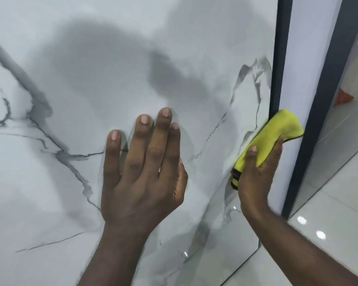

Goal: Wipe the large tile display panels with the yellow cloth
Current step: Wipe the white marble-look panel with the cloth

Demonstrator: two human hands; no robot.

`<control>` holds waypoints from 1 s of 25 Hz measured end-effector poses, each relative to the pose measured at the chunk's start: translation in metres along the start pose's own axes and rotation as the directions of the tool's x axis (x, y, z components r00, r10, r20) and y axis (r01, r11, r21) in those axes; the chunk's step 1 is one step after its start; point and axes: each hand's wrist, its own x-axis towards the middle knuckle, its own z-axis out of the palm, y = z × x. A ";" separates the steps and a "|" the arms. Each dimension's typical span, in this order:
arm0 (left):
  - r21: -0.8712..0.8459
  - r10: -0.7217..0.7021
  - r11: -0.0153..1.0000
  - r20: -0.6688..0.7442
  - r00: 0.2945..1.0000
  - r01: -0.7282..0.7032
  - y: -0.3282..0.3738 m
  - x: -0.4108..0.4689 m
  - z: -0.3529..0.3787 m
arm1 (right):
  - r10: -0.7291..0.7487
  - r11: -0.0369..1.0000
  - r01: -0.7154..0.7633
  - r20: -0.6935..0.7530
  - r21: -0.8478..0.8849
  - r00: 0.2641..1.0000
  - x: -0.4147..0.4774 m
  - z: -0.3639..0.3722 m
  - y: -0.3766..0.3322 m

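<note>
At the right of the frame, the right hand (255, 178) grips the folded yellow cloth (277, 129), holding it against the right edge of the white, grey-veined tile panel (91, 79), just beside a dark frame strip (282, 48). Lower centre, the left hand (141, 178) lies flat on the panel, fingers straight and holding nothing. Glossy floor tiles (329, 203) show at lower right, and a small orange shape (342, 98) beyond the strip is too blurred to identify.

Tile panel (74, 83) glossy marble-look; yellow cloth (275, 133) soft, fuzzy; floor tiles (329, 213) glossy.
</note>
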 end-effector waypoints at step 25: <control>-0.094 0.248 0.967 0.114 0.962 -0.238 0.042 -0.056 0.011 | 0.510 0.855 -0.517 0.234 -0.038 0.827 -0.047 -0.054 0.179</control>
